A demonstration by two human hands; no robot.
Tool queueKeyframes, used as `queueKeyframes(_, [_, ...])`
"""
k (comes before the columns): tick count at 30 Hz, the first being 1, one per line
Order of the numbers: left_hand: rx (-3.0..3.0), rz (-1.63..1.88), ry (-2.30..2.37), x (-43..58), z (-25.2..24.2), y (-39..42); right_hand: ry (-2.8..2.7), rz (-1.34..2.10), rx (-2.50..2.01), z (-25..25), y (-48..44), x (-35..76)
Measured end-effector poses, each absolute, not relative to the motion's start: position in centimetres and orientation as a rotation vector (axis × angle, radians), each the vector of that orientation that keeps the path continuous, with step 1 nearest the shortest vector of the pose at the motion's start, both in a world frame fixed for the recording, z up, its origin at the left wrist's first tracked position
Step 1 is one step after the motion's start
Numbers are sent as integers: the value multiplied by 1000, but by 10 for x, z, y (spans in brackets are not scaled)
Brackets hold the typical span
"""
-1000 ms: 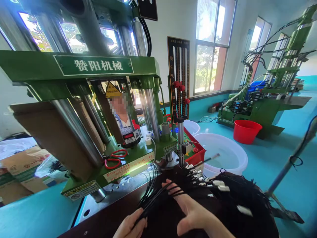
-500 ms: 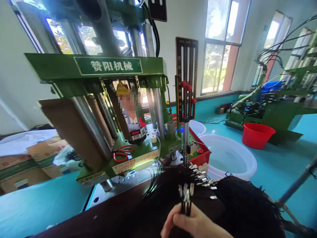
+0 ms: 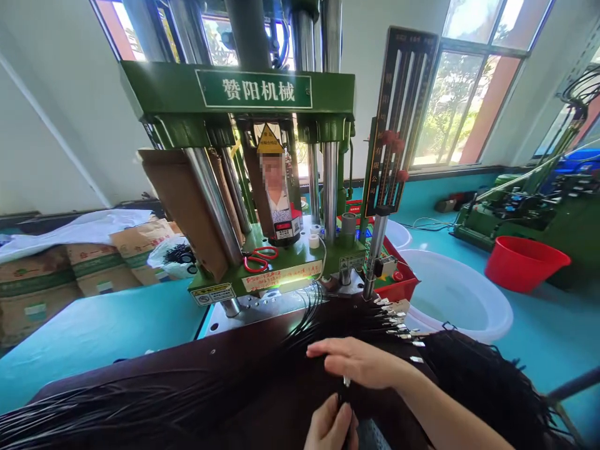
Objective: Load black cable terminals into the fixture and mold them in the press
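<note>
My left hand [image 3: 330, 426] is closed around a bunch of black cables [image 3: 344, 395] at the bottom middle. Bright metal plug ends [image 3: 347, 380] stick up from its grip. Just above them, my right hand [image 3: 359, 362] reaches in from the right, fingers stretched out flat to the left. Its palm side is over the plug tips; whether it touches them cannot be made out. Around both hands, more black cables [image 3: 309, 312] lie on the dark tabletop [image 3: 262, 390], and a row of cables with metal plugs [image 3: 394, 319] lies to the right.
A green press [image 3: 154, 90] stands in front, with red-handled scissors [image 3: 255, 261] on its bed. Right of it are a red control box [image 3: 398, 289], a white tub [image 3: 497, 315] and a red bucket [image 3: 525, 269]. A heap of black cables [image 3: 482, 381] lies at right, stacked sacks [image 3: 98, 272] at left.
The cable bunch was in my right hand; now my left hand grips it lower down, and my right hand lies flat above the plugs. The view has turned left.
</note>
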State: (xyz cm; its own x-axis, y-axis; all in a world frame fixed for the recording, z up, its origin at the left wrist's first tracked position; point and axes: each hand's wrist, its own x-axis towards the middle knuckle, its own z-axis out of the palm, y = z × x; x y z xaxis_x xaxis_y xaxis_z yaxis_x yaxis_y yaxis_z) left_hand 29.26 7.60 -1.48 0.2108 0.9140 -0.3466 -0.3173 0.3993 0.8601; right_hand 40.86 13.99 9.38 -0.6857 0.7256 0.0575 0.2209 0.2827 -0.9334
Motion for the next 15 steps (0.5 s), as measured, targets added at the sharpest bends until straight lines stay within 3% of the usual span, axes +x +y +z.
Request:
queueKeyframes(4, [805, 921, 990, 283, -4, 82, -2482, 1155, -731, 99, 125, 404])
queueKeyframes(11, [739, 921, 968, 291, 5, 79, -2301, 1089, -912, 68, 126, 414])
queueKeyframes(15, [527, 1025, 865, 277, 24, 87, -2186, 585, -1400, 36, 153, 422])
